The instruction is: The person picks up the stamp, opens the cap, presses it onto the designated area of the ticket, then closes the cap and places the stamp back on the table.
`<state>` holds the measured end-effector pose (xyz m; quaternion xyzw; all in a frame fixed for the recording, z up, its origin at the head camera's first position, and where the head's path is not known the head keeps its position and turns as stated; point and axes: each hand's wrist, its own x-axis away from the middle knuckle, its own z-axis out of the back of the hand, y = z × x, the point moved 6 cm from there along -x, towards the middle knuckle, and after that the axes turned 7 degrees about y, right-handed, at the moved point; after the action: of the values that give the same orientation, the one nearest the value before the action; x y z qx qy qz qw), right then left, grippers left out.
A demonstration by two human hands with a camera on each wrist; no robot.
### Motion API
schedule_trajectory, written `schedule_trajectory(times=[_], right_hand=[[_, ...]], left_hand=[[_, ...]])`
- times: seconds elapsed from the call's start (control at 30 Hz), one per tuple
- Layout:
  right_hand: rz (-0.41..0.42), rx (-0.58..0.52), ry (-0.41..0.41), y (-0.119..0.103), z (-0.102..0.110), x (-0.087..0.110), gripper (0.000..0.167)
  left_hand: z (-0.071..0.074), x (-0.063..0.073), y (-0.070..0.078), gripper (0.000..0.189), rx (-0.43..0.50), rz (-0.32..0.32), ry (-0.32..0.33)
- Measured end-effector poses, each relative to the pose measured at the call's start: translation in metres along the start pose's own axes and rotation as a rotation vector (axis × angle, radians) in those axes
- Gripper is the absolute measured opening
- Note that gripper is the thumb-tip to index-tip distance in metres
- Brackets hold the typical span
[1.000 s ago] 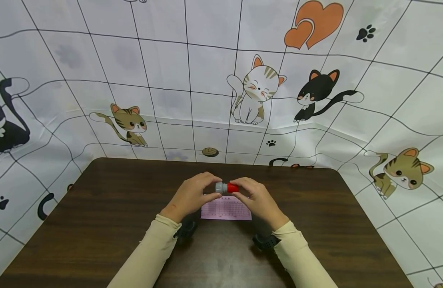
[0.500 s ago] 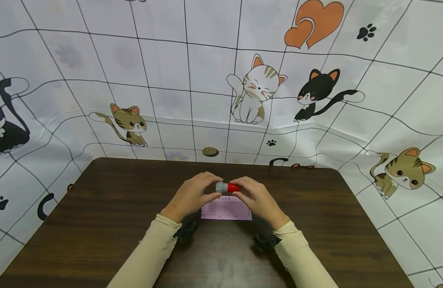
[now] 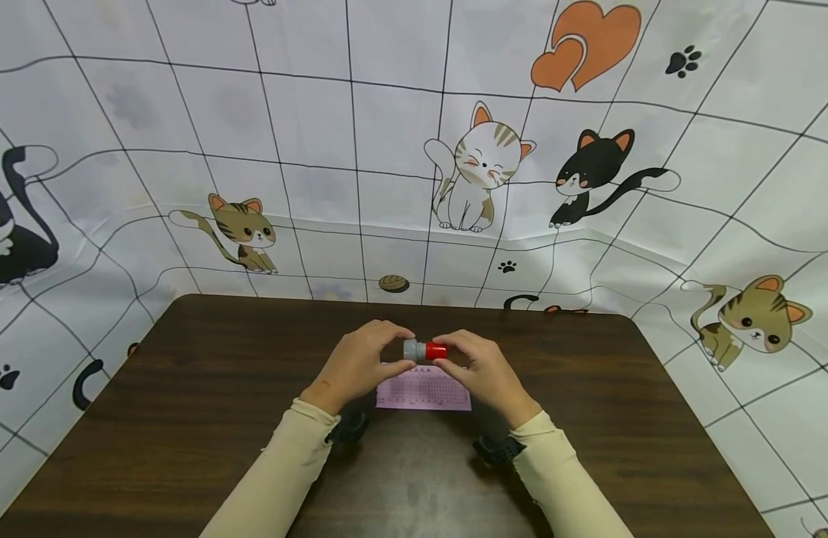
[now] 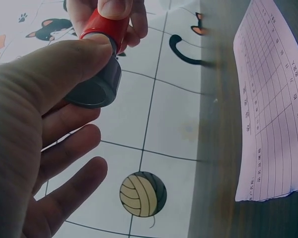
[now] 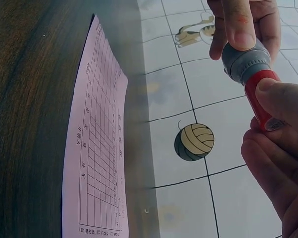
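A small cylinder [image 3: 435,351], red at one end with a wider ribbed grey end, lies sideways between my hands above the table. My left hand [image 3: 360,366] pinches the grey end between thumb and fingers, its other fingers spread in the left wrist view. From the other side, my right hand [image 3: 484,373] pinches the red part. The right wrist view has the grey end [image 5: 246,59] tapering into the red body, with a shiny tip below. Beneath and nearer to me, a pink printed form [image 3: 424,390] with ruled columns and Chinese characters lies on the table.
The dark wood table [image 3: 219,388] stretches out on both sides of the arms. Behind it and at the sides hangs a white sheet [image 3: 306,187] printed with cats, paws and grid lines. A dark band [image 3: 498,450] circles the right wrist.
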<state>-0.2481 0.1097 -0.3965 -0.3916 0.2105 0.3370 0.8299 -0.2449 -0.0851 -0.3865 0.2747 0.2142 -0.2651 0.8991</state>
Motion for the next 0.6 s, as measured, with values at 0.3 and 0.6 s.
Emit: schedule_trajectory(times=[0.3, 0.6], right_hand=[[0.053, 0.023, -0.014, -0.0025, 0.0021, -0.0020, 0.034], [0.048, 0.022, 0.004, -0.0032, 0.0040, -0.0020, 0.034]], left_hand=[[-0.0013, -0.0005, 0.0022, 0.043, 0.027, -0.022, -0.007], [0.0010, -0.0011, 0.0036, 0.043, -0.011, -0.056, 0.043]])
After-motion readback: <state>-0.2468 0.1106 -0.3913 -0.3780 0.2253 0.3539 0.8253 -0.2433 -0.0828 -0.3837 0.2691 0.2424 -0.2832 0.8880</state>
